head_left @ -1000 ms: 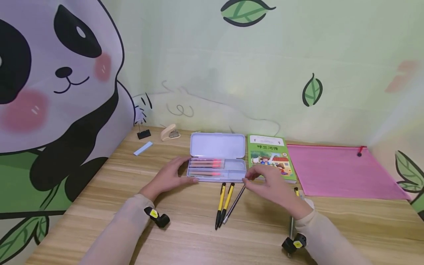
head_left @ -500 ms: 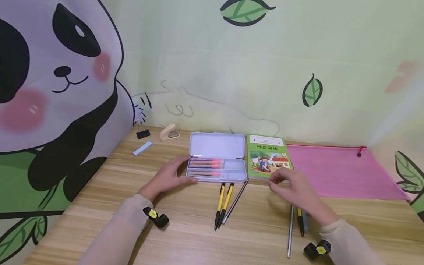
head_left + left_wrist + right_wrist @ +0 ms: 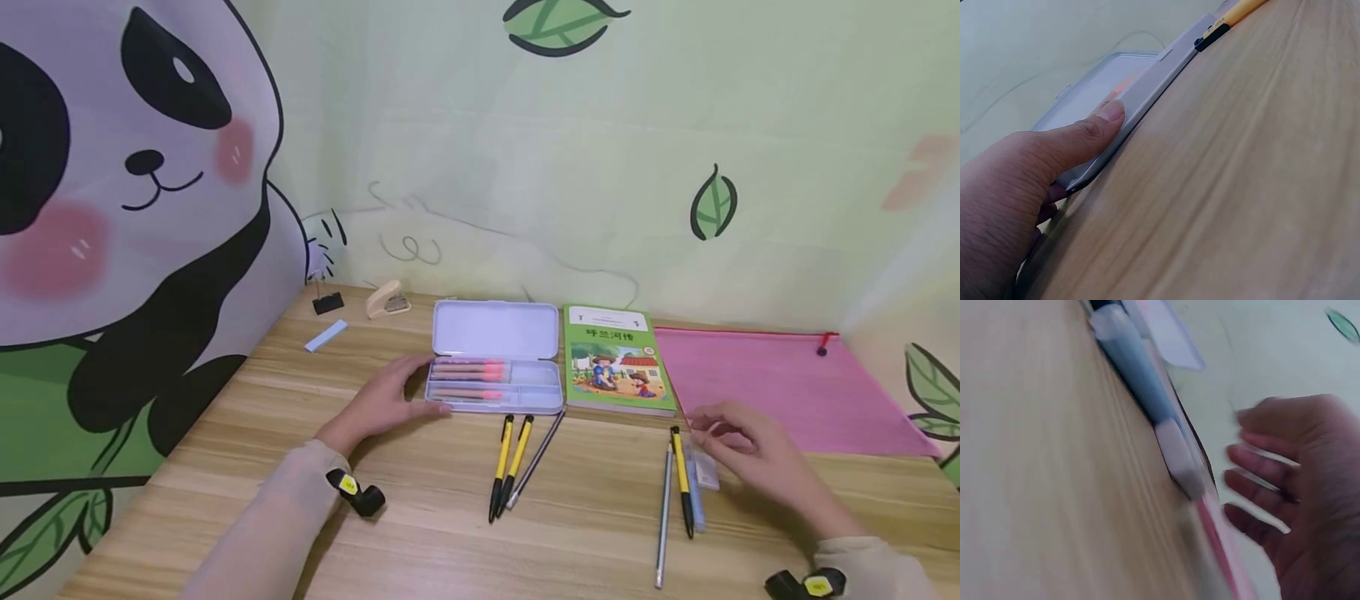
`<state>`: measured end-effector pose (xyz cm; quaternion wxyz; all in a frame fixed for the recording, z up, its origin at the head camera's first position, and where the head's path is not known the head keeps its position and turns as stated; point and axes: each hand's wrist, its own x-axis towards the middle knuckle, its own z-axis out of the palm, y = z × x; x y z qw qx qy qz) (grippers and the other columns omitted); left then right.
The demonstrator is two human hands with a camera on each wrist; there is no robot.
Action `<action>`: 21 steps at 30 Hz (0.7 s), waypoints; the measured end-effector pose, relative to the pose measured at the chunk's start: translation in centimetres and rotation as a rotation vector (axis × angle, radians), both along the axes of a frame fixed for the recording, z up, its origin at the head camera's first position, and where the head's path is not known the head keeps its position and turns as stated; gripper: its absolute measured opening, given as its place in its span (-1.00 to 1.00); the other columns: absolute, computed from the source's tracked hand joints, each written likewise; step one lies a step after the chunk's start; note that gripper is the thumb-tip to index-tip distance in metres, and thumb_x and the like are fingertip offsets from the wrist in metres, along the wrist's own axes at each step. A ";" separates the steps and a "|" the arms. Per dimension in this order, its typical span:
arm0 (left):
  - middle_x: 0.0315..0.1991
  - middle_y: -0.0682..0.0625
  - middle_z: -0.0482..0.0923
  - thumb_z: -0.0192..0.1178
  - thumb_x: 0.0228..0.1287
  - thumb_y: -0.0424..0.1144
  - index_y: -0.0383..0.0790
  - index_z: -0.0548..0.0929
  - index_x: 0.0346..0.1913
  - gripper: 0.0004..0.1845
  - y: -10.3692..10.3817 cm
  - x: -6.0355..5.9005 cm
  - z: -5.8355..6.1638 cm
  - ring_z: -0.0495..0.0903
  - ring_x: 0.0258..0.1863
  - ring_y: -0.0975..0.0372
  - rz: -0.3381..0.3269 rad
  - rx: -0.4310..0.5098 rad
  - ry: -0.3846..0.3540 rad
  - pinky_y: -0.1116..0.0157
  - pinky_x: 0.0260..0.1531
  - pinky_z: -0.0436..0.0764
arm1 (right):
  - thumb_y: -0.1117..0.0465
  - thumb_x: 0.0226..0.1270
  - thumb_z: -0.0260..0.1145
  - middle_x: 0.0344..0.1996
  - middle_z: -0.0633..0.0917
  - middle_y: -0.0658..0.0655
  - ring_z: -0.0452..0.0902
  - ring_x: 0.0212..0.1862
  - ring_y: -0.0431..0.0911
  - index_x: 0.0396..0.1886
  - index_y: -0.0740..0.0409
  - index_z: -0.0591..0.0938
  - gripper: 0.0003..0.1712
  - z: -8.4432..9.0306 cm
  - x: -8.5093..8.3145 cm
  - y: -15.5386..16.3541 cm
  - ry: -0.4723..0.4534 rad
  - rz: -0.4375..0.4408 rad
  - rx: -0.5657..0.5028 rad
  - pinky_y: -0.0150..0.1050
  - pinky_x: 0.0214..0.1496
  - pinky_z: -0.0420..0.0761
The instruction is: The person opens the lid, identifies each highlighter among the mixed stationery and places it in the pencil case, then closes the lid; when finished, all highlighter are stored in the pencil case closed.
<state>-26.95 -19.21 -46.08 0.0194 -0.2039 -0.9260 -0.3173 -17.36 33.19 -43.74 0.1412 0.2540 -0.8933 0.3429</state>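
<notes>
Steadying the open pencil case (image 3: 495, 379) with straight fingers, the left hand (image 3: 382, 400) frees the loosely curled, empty right hand (image 3: 750, 454) to hover near the eraser (image 3: 707, 472).

**Where everything is lying on my desk**

The pencil case (image 3: 495, 367) is sitting left of the book (image 3: 615, 362), the folder (image 3: 780, 387) right of that. Three pens (image 3: 517, 458) are lying before the case, three more (image 3: 681, 487) before the book.
</notes>
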 end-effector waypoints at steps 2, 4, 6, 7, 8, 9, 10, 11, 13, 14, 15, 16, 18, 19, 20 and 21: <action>0.47 -0.07 0.32 0.37 -0.07 0.48 -0.04 0.33 0.50 0.11 0.0 0.0 0.1 0.25 0.46 0.01 0.005 0.001 -0.003 -0.08 0.44 0.22 | 0.29 0.23 0.50 -0.08 0.72 0.00 0.63 -0.12 -0.21 0.05 0.10 0.68 -0.62 -0.3 0.5 0.8 -0.020 -0.010 0.055 -0.38 -0.04 0.65; 0.47 -0.07 0.31 0.37 -0.07 0.48 -0.06 0.32 0.51 0.12 0.0 0.1 0.2 0.24 0.47 0.00 0.008 0.005 -0.009 -0.08 0.44 0.22 | 0.20 0.20 0.54 0.01 0.69 0.00 0.60 -0.04 -0.18 0.12 0.07 0.66 -0.53 -0.6 0.7 1.1 -0.040 -0.006 0.105 -0.44 0.07 0.56; 0.47 -0.09 0.30 0.38 -0.07 0.47 -0.10 0.32 0.51 0.13 0.0 0.2 0.4 0.24 0.47 -0.01 0.012 0.010 -0.015 -0.08 0.44 0.22 | 0.09 0.18 0.56 0.10 0.64 0.00 0.55 0.06 -0.16 0.20 0.03 0.62 -0.42 -0.9 0.7 1.2 -0.058 -0.009 0.143 -0.51 0.18 0.41; 0.47 -0.10 0.30 0.39 -0.07 0.47 -0.11 0.32 0.51 0.14 0.0 0.2 0.5 0.24 0.47 -0.01 0.014 0.010 -0.018 -0.08 0.45 0.22 | 0.07 0.17 0.57 0.13 0.62 0.02 0.53 0.09 -0.14 0.23 0.04 0.61 -0.38 -1.0 0.6 1.1 -0.065 -0.002 0.149 -0.54 0.20 0.36; 0.47 -0.11 0.30 0.39 -0.06 0.46 -0.13 0.31 0.51 0.14 0.0 0.3 0.5 0.23 0.47 -0.02 0.013 0.012 -0.020 -0.08 0.45 0.22 | 0.06 0.17 0.57 0.16 0.60 0.04 0.52 0.10 -0.13 0.25 0.03 0.60 -0.36 -1.1 0.6 1.1 -0.069 0.004 0.152 -0.55 0.21 0.33; 0.47 -0.11 0.30 0.39 -0.06 0.45 -0.14 0.31 0.51 0.14 0.0 0.3 0.6 0.23 0.47 -0.02 0.012 0.010 -0.021 -0.08 0.45 0.22 | 0.05 0.16 0.57 0.17 0.59 0.05 0.49 0.12 -0.13 0.25 0.03 0.60 -0.36 -1.1 0.5 1.0 -0.067 0.004 0.155 -0.51 0.22 0.34; 0.47 -0.11 0.30 0.40 -0.06 0.45 -0.14 0.31 0.51 0.14 0.0 0.3 0.6 0.23 0.47 -0.02 0.012 0.010 -0.023 -0.08 0.45 0.21 | 0.06 0.16 0.57 0.18 0.58 0.06 0.47 0.13 -0.12 0.24 0.03 0.61 -0.36 -1.2 0.5 0.9 -0.064 0.011 0.157 -0.45 0.23 0.36; 0.47 -0.11 0.30 0.39 -0.06 0.45 -0.14 0.32 0.51 0.14 0.0 0.3 0.6 0.24 0.47 -0.01 0.012 0.005 -0.022 -0.07 0.45 0.22 | 0.06 0.16 0.57 0.18 0.57 0.06 0.46 0.13 -0.11 0.22 0.02 0.62 -0.38 -1.3 0.4 0.9 -0.053 0.016 0.164 -0.36 0.23 0.41; 0.47 -0.10 0.30 0.38 -0.06 0.46 -0.13 0.32 0.51 0.14 0.0 0.3 0.5 0.24 0.47 0.00 0.012 0.001 -0.023 -0.06 0.45 0.22 | 0.07 0.15 0.57 0.17 0.56 0.04 0.42 0.15 -0.12 0.18 -0.01 0.64 -0.43 -1.4 0.4 0.7 -0.044 0.029 0.169 -0.19 0.19 0.47; 0.47 -0.10 0.30 0.38 -0.06 0.47 -0.12 0.32 0.51 0.14 0.0 0.2 0.5 0.24 0.47 0.00 0.012 0.001 -0.023 -0.06 0.45 0.22 | 0.06 0.15 0.57 0.17 0.55 0.02 0.40 0.15 -0.13 0.16 -0.05 0.65 -0.45 -1.5 0.4 0.6 -0.040 0.030 0.174 -0.13 0.16 0.47; 0.47 -0.09 0.30 0.37 -0.06 0.47 -0.11 0.32 0.51 0.14 0.0 0.2 0.4 0.24 0.47 0.00 0.011 0.000 -0.022 -0.07 0.45 0.22 | 0.05 0.14 0.58 0.15 0.55 0.00 0.38 0.16 -0.13 0.12 -0.07 0.66 -0.47 -1.6 0.4 0.6 -0.030 0.031 0.175 -0.11 0.13 0.48; 0.47 -0.09 0.30 0.37 -0.06 0.48 -0.11 0.31 0.51 0.14 0.0 0.2 0.4 0.24 0.47 0.00 0.011 -0.001 -0.021 -0.07 0.45 0.22 | 0.05 0.13 0.59 0.14 0.56 -0.01 0.38 0.14 -0.14 0.10 -0.08 0.66 -0.48 -1.7 0.4 0.5 -0.023 0.041 0.170 -0.12 0.09 0.49; 0.47 -0.09 0.30 0.36 -0.06 0.48 -0.10 0.31 0.51 0.13 0.0 0.1 0.3 0.24 0.47 0.00 0.009 -0.002 -0.019 -0.07 0.45 0.22 | 0.06 0.10 0.61 0.11 0.56 -0.02 0.37 0.08 -0.17 0.05 -0.10 0.65 -0.50 -1.9 0.4 0.5 -0.015 0.053 0.159 -0.22 -0.03 0.50; 0.48 -0.09 0.30 0.36 -0.06 0.48 -0.10 0.31 0.51 0.13 0.1 0.1 0.3 0.24 0.47 0.00 0.007 -0.002 -0.018 -0.07 0.44 0.22 | 0.05 0.09 0.62 0.10 0.56 -0.03 0.37 0.06 -0.18 0.03 -0.12 0.64 -0.51 -1.9 0.4 0.4 -0.007 0.058 0.159 -0.26 -0.07 0.49; 0.47 -0.09 0.30 0.36 -0.05 0.48 -0.10 0.31 0.51 0.13 0.1 0.1 0.2 0.24 0.47 -0.01 0.005 -0.002 -0.016 -0.08 0.44 0.22 | 0.06 0.08 0.62 0.09 0.57 -0.03 0.36 0.02 -0.19 0.00 -0.13 0.64 -0.51 -2.0 0.5 0.4 -0.001 0.065 0.155 -0.29 -0.13 0.48; 0.47 -0.09 0.30 0.36 -0.05 0.48 -0.10 0.31 0.51 0.13 0.1 0.1 0.2 0.24 0.47 -0.01 0.004 -0.003 -0.015 -0.08 0.44 0.22 | 0.05 0.07 0.63 0.08 0.57 -0.04 0.35 -0.02 -0.19 -0.02 -0.14 0.63 -0.52 -2.1 0.5 0.5 -0.001 0.073 0.151 -0.31 -0.18 0.47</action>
